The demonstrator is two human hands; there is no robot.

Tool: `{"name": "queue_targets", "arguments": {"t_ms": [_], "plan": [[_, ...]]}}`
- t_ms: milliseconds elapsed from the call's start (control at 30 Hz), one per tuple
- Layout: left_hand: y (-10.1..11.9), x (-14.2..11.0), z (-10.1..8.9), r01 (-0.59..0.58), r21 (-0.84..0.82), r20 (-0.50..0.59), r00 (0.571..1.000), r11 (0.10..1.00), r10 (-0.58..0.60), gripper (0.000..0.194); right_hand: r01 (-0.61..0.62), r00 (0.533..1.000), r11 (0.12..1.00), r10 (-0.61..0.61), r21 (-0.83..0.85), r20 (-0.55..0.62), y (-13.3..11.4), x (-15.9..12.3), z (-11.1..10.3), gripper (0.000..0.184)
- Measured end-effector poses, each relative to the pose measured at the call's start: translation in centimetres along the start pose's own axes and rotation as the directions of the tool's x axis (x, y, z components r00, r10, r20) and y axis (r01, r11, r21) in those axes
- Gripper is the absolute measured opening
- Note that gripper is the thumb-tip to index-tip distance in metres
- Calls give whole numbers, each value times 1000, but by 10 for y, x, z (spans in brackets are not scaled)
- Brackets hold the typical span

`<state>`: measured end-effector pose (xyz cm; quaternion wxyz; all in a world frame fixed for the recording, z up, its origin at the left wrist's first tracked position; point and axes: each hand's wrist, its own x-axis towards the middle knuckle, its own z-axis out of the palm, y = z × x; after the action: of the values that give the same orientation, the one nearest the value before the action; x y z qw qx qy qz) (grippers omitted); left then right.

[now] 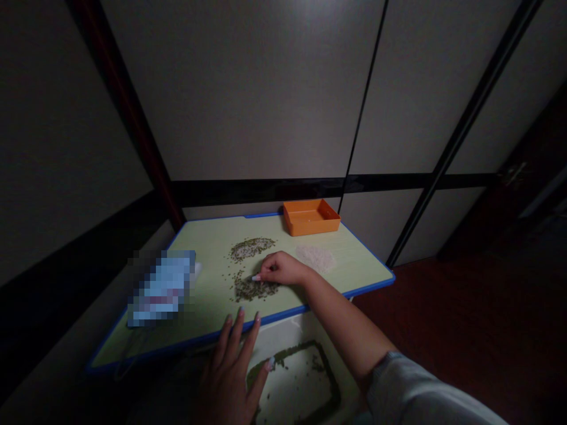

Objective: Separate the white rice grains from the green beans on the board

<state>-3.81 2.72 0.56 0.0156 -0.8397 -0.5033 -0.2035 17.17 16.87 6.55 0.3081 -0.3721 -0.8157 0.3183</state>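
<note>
Pale wall panels (266,88) with black trim fill the upper part of the frame, and a dark red floor (411,319) shows at the lower right. In front of the panels, across the middle, is a light green surface (212,248) with a blue edge.

The near pile (254,290), small dark green grains mixed with paler ones, lies on the surface just below the center of the frame. The right hand (286,268) reaches into it from the right, thumb and forefinger pinched together; whether a grain is between them cannot be told. The left hand (233,360) is at the bottom center, fingers spread apart and holding nothing visible, near the blue edge.

Just beyond the near pile is the far pile (252,248), also green and pale grains, with stray grains scattered around both. To the right, past the right wrist, a pale pile (315,258) is spread thin. Behind it, an open orange box (314,227) sits at the back of the surface, a small pale speck inside.

At the left of the surface lies a light blue item (163,289), too pixelated to identify. Below the near edge, at the bottom of the frame, a pale container (301,378) has green grains gathered in a band around its bottom and a few loose inside.
</note>
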Motion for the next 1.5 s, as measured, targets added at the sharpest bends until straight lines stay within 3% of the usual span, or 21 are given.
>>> {"name": "queue_targets", "arguments": {"t_ms": [367,500,667,1500], "plan": [[-1,-1,1,7,8,10,1000,1000,-7,58,-11,996,1000,9,28,84,-5,-1,0,41],[-1,-1,2,15,8,17,1000,1000,-15,58,-8,1000,1000,8,26,-2,-5,-1,-1,39],[-2,-1,4,0,9,8,1000,1000,0,57,-36,995,995,26,-95,-100,-2,2,-2,37],[-4,-1,5,-20,21,-25,999,1000,20,60,-31,996,999,29,23,82,-8,-1,-1,36]]}}
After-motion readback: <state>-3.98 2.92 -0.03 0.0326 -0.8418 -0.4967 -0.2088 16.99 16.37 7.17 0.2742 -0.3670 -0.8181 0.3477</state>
